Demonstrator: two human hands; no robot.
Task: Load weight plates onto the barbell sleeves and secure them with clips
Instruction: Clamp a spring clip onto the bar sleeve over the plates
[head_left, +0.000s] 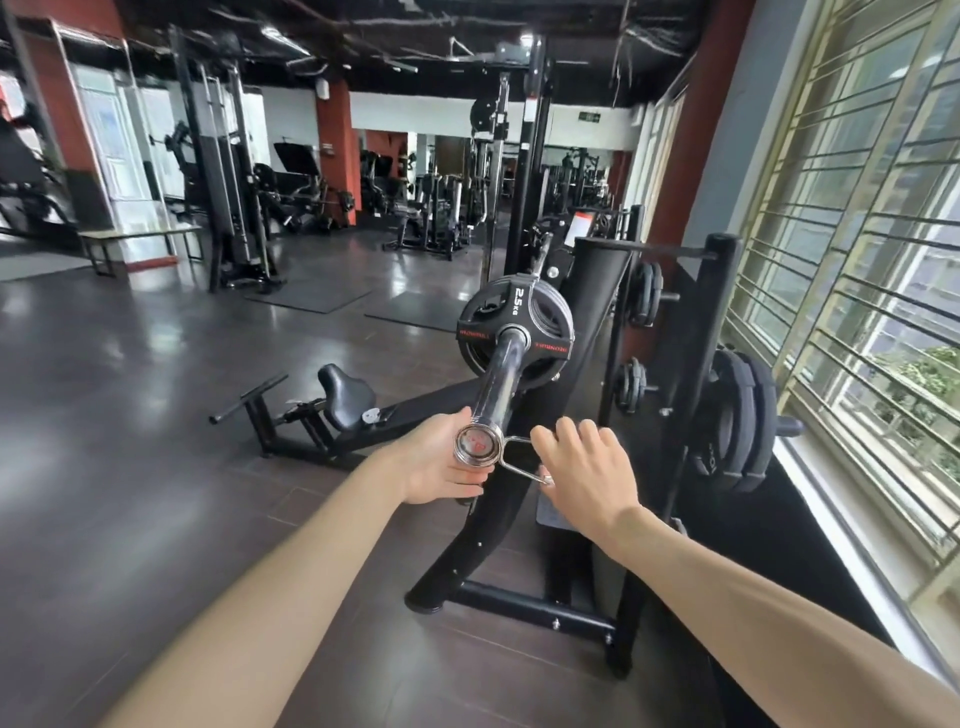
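Spring clip (475, 446) sits at sleeve (496, 384) tip, plate (514, 332) already on. Left hand (441, 462) cups sleeve end; right hand (587, 467) squeezes clip handles. Stiff spring, slick chrome; grip handles

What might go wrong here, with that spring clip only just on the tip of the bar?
1. The clip sits at the very end of the sleeve, far from the plate. Left there, the plate could probably slide outward.
2. The right hand holds the clip's handles; if they slip, the spring might snap back on the fingers.
3. The left hand is cupped round the sleeve end beside the clip and could get pinched.
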